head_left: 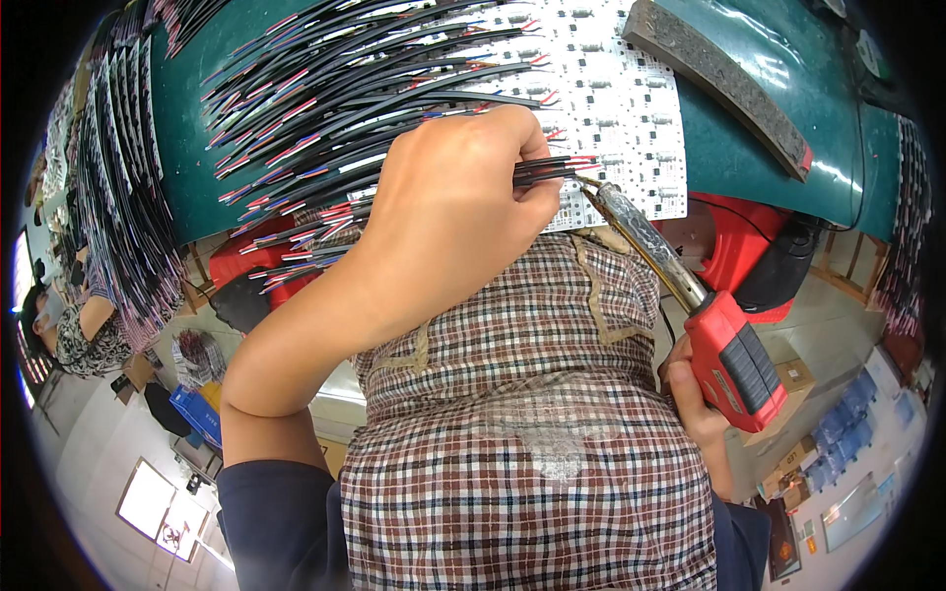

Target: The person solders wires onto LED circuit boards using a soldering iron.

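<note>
My left hand (463, 187) is closed, thumb and fingers pinching several black cables (540, 172) by their ends, where thin red wires stick out over a white circuit board panel (665, 148). In my right hand (695, 399) is a soldering iron (724, 345) with a red and black handle. Its metal shaft slants up to the left, and the tip lies close to the cable ends by my left thumb; whether it touches them I cannot tell. Many black cables (394, 74) with red, white and blue wire ends lie across the panel to the left.
A dark grey curved bar (719, 84) lies on the green table (759, 118) right of the panel. Bundles of cables (123, 187) hang at the far left, more (902, 246) at the far right. A red and black stool (749, 246) stands under the table edge.
</note>
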A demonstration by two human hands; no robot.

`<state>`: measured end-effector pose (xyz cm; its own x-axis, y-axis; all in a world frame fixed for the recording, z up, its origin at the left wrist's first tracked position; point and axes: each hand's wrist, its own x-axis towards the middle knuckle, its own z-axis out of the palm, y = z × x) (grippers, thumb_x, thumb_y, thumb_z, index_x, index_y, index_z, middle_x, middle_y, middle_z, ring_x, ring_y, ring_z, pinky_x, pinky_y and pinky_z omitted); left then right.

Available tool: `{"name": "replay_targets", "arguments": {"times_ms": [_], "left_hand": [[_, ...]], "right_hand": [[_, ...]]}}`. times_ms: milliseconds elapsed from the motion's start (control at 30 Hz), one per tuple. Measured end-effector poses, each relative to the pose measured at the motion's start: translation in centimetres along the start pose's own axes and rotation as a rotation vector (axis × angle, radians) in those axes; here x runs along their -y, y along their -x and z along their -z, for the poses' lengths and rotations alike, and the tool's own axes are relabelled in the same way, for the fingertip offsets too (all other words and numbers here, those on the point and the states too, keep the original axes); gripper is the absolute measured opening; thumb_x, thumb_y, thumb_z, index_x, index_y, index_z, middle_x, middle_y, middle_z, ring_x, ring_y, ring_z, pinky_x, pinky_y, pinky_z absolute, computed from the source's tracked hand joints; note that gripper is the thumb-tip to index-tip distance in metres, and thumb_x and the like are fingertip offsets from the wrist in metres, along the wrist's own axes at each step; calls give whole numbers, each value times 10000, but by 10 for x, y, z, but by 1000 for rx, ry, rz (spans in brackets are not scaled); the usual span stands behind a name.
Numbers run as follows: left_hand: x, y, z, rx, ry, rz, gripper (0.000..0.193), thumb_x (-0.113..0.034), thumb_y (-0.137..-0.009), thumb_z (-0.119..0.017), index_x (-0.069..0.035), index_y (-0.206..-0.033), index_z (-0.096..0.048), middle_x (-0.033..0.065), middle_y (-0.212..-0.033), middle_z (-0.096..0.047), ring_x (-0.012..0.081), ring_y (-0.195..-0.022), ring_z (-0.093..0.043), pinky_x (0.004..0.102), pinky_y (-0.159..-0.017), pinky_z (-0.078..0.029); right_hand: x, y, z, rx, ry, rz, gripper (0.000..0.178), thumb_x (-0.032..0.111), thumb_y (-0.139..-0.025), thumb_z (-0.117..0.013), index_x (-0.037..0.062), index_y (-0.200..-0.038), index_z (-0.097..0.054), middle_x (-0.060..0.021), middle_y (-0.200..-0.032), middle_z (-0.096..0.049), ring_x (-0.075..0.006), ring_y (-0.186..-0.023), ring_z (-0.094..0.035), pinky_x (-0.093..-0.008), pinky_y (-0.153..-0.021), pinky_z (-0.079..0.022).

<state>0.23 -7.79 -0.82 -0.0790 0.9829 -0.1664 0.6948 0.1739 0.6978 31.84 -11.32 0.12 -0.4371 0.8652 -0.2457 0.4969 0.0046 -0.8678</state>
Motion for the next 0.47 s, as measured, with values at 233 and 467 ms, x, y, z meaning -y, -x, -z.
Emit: {"name": "replay_targets", "arguments": {"times_ms": [233,467], "left_hand": [[0,1,-2,-18,-18,-24,186,-117,-814,-776,0,-835,-633,122,-706,-679,224,-602,-662,305,-579,-501],[1,-2,1,5,-1,-2,166,-124,-819,-773,-15,-849,-652,102,-714,-689,183,-614,-665,283,-593,-509]], "right_hand": [[2,2,2,71,-37,52,169,-22,-905,-614,-61,-1065,-577,-90,-874,-598,-161,-745,-562,-306,-700,-462],[6,4,7,94,3,23,283,17,-905,-648,-96,-1157,-589,-106,-879,-630,-146,-754,-585,-296,-693,-471]]}}
